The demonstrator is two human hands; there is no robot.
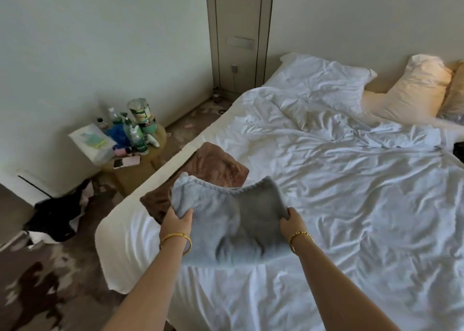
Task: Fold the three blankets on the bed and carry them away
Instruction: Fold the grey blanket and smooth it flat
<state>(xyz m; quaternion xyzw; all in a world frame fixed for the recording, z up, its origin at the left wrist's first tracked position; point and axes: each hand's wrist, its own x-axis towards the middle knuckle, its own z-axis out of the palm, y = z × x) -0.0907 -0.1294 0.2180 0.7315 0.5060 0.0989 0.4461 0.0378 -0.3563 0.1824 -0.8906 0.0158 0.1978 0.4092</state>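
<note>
Grey blanket: folded, held up over the bed's near left corner, its far edge overlapping the brown blanket.
Left hand: grasping the grey blanket's left edge, thumb on top.
Right hand: grasping its right edge.
Brown blanket: folded, lying along the bed's left edge.
Bed: rumpled white sheet; pillows at the far end.
Round stool: beside the bed's left edge, crowded with bottles.
</note>
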